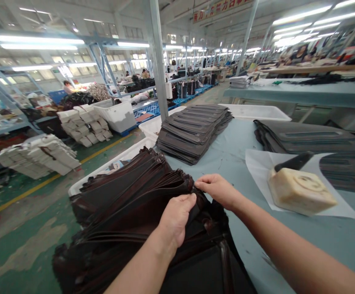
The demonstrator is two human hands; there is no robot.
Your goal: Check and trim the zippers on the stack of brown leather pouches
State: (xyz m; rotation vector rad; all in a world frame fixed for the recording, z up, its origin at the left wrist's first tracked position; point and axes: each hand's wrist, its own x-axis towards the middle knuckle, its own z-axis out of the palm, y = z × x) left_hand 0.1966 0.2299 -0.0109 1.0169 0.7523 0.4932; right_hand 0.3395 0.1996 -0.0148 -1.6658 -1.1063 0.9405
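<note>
A thick pile of dark brown-black leather-like panels (128, 196) leans in overlapping layers at the table's near left, their edges ruffled. My right hand (217, 188) is closed, pinching the edge of a panel at the pile's right corner with thumb and forefinger. Just below and left of it, my left hand (176, 216) is closed on the same edge, its thumb on top and the other fingertips hidden. In front of my forearms lies a top panel (198, 265) with a raised strip along its side.
On the pale blue table (238, 139) are a fanned stack of grey panels (192, 126) and another grey stack (318, 139) at right. A cream block (302, 192) with a black-handled tool (293, 161) rests on white paper (257, 167). A metal post (158, 61) rises behind.
</note>
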